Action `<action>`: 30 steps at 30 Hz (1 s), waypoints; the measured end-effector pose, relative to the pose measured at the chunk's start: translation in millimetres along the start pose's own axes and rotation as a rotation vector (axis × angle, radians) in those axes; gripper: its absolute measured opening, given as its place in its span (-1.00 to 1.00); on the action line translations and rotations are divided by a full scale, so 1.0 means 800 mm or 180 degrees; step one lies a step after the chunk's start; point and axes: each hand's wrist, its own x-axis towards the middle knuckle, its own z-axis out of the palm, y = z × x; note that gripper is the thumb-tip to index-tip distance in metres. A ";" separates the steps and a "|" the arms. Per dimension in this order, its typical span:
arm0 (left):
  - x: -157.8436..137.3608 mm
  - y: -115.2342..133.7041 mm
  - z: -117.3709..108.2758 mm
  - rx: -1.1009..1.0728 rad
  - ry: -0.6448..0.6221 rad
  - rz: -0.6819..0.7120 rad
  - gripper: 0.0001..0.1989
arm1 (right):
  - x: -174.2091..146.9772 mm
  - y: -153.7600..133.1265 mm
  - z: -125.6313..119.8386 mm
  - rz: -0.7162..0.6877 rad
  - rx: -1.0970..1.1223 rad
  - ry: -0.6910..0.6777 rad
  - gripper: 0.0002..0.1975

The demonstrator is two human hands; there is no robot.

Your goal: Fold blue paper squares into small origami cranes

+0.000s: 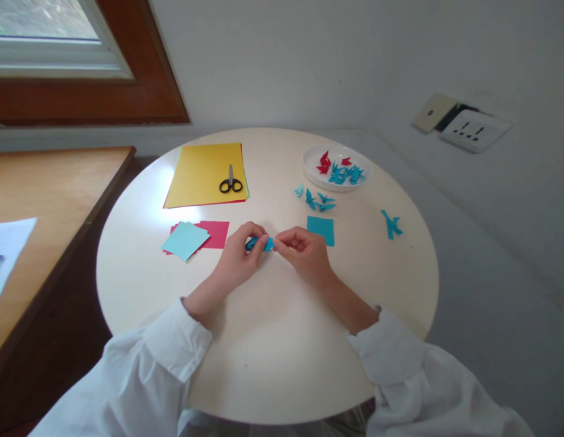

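Observation:
Over the middle of a round cream table (263,340), my left hand (238,258) and my right hand (304,252) pinch the two ends of a small folded blue paper piece (260,244). Both hands wear white sleeves. A flat blue paper square (320,230) lies just beyond my right hand. Left of my left hand lies a light blue square (185,240) on top of a red sheet (217,233).
Black scissors (231,182) rest on a stack of yellow sheets (200,173) at the back left. A white dish (314,171) at the back right holds several folded red and blue figures. More folded blue figures (319,201) and one apart (391,224) lie nearby.

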 end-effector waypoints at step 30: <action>-0.003 -0.003 0.002 0.0723 0.0118 0.0232 -0.95 | -0.001 0.001 0.006 0.0052 0.0009 0.0029 -0.89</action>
